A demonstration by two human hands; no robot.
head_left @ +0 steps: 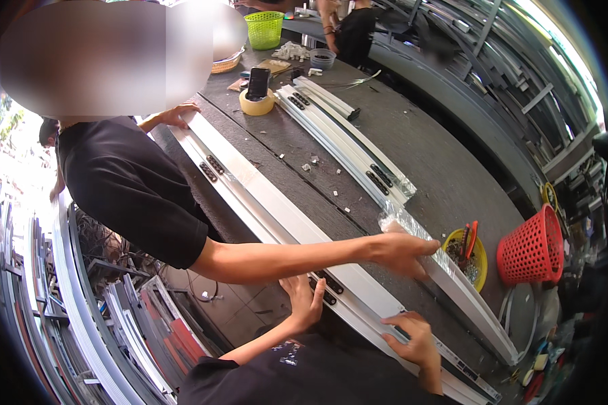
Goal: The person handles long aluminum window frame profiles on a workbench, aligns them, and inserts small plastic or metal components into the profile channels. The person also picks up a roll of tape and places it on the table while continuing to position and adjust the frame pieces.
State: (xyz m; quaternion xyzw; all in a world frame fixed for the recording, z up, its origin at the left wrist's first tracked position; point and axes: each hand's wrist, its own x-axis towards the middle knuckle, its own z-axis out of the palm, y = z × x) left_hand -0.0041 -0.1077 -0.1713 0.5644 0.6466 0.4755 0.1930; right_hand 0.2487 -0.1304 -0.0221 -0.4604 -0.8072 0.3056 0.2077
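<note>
A long white metal profile [267, 202] lies slantwise along the near edge of the table, with black roller pieces [212, 165] set in its channel. My left hand [304, 302] is at its near edge beside another black piece [331, 283], thumb raised and fingers apart. Farther right, my right hand [413, 339] is curved over the same profile, a gap between thumb and fingers; whether it touches is unclear. A co-worker's hand [402, 252] reaches across mine to a second white profile [469, 297] partly wrapped in clear film. That person's other hand [179, 115] rests at the first profile's far end.
More white profiles [348, 145] with black pieces lie mid-table. A tape roll [257, 103] supports a phone [258, 82]. At right are a yellow bowl [481, 262] with red-handled pliers [471, 239] and a red basket [530, 246]. Metal bars [125, 310] are stacked at left.
</note>
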